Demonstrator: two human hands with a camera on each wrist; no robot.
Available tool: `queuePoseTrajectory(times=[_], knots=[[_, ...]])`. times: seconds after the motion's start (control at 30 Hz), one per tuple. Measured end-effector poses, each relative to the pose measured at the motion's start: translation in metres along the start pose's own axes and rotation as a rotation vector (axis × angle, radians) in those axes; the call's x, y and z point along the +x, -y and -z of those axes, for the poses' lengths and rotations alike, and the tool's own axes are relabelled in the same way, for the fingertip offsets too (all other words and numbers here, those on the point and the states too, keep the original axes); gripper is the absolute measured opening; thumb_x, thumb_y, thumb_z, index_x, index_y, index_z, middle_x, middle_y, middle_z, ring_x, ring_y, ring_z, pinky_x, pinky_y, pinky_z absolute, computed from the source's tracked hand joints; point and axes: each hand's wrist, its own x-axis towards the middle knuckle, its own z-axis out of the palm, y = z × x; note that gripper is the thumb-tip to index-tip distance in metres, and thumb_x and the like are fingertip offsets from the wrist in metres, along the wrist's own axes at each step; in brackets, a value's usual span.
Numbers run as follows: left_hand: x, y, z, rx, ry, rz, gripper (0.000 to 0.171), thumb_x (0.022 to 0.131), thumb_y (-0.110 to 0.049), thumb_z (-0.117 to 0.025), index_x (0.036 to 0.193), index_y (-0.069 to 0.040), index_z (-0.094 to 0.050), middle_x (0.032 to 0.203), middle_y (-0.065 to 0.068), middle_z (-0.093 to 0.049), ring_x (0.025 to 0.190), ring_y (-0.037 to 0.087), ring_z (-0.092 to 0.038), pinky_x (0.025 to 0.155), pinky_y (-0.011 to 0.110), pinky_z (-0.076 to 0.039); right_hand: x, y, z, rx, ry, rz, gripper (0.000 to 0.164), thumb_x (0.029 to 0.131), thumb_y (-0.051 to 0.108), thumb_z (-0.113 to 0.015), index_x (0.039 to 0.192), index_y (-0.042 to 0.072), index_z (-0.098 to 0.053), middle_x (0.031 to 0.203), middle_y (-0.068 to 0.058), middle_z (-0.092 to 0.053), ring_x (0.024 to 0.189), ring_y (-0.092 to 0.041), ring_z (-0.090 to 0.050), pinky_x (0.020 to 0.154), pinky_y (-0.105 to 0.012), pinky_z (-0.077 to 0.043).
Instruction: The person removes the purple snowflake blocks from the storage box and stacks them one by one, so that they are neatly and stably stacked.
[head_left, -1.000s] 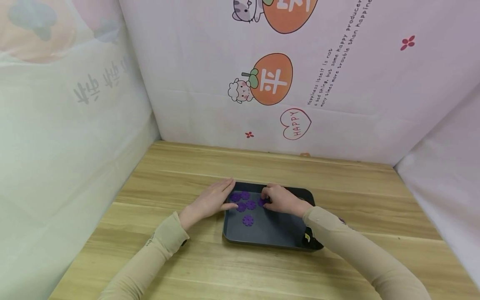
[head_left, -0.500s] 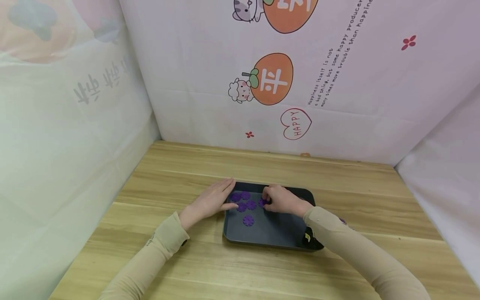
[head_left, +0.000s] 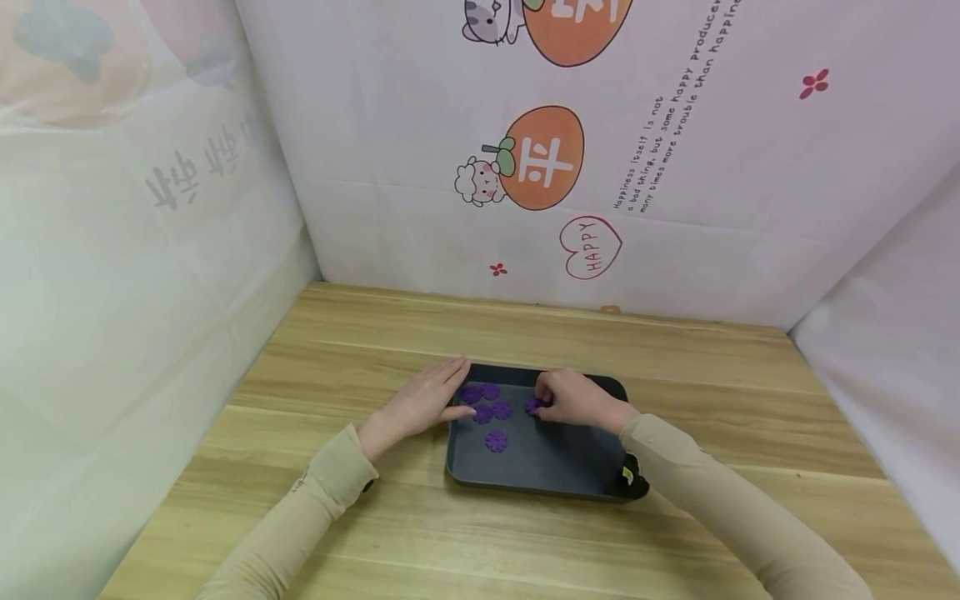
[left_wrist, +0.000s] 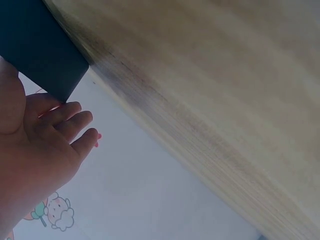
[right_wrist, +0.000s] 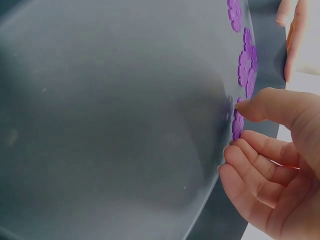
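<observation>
Cloth (head_left: 150, 333), white with faded prints, hangs on the left beside a pale wood-grained table (head_left: 390, 533). Next along, a left hand (head_left: 416, 402) in a beige sleeve (head_left: 288, 517) lies at the left wall of a dark grey rectangular tray (head_left: 540, 458), its fingers straight, its thumb spread over the rim; I can't tell whether the thumb touches the discs. Four purple notched discs (head_left: 502, 409) cluster inside the far left corner, and one purple lone disc (head_left: 496, 442) lies nearer the person. Right of these, a purple scalloped disc (head_left: 532, 406) is pinched between thumb and fingers of the right hand (head_left: 581, 402), low in the tray. Furthest right, a black object with a yellow mark (head_left: 633, 477) overlaps the tray's near right corner.
</observation>
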Motion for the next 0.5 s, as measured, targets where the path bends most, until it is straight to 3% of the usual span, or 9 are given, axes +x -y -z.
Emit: queuePoseTrajectory(times=[0.5], knots=[[0.000,-0.003,0.001,0.009,0.008,0.009,0.083,0.097,-0.053,-0.056,0.153,0.003,-0.032,0.158,0.021,-0.035,0.147,0.035,-0.037,0.121,0.050,-0.035,-0.016,-0.007,0.008,-0.008,-0.044,0.000,0.021,0.085,0.017,-0.077,0.098,0.003,-0.070,0.091,-0.007,-0.070,0.078,-0.011,-0.061,0.070,-0.030,-0.057]])
